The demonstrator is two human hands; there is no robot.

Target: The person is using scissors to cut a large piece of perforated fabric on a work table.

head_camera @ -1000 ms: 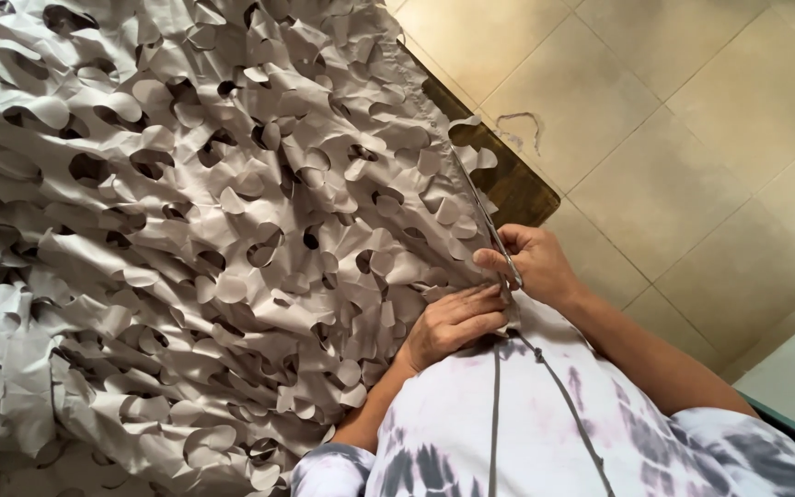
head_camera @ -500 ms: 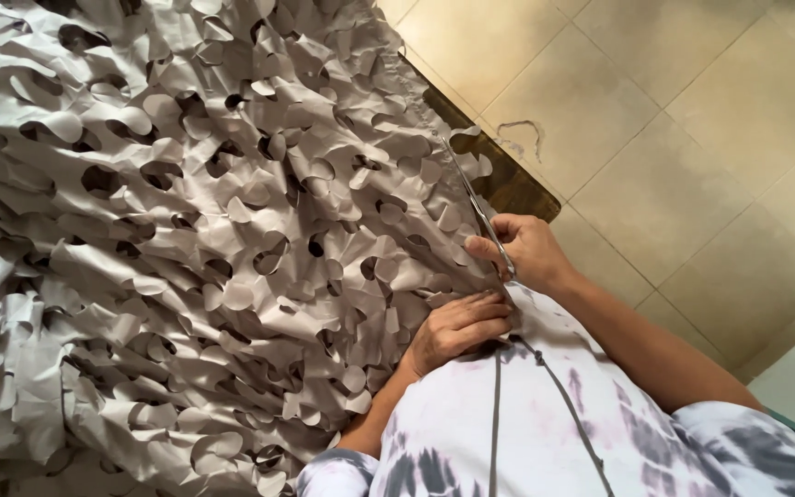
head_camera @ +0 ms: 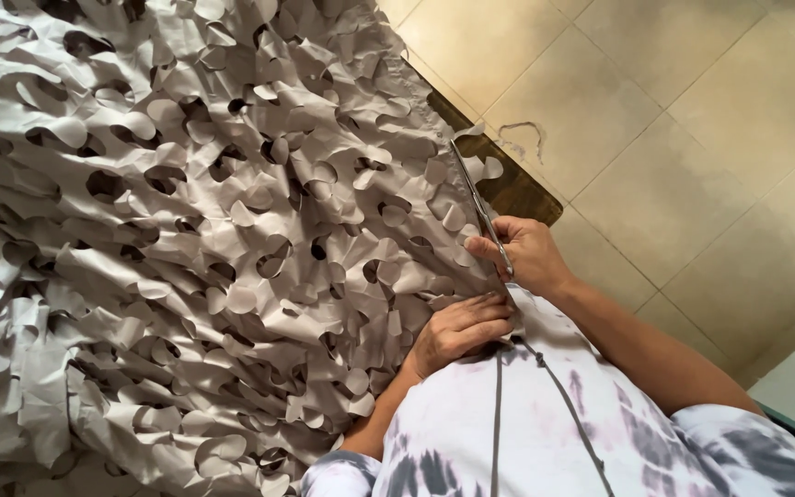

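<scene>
beige cut-leaf netting [head_camera: 204, 239]; right hand [head_camera: 526, 253] fingers clamp scissors [head_camera: 480, 207]; left hand [head_camera: 457, 331] fingers curled, pressing netting edge.

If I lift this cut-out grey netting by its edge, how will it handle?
Probably floppy: the netting lies in soft folds and curled flaps. Likely to snag, since its many cut holes could catch fingers. The right hand and left hand grip its edge.

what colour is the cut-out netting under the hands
Pale greyish beige netting, dark in the holes; the head view shows it.
</scene>
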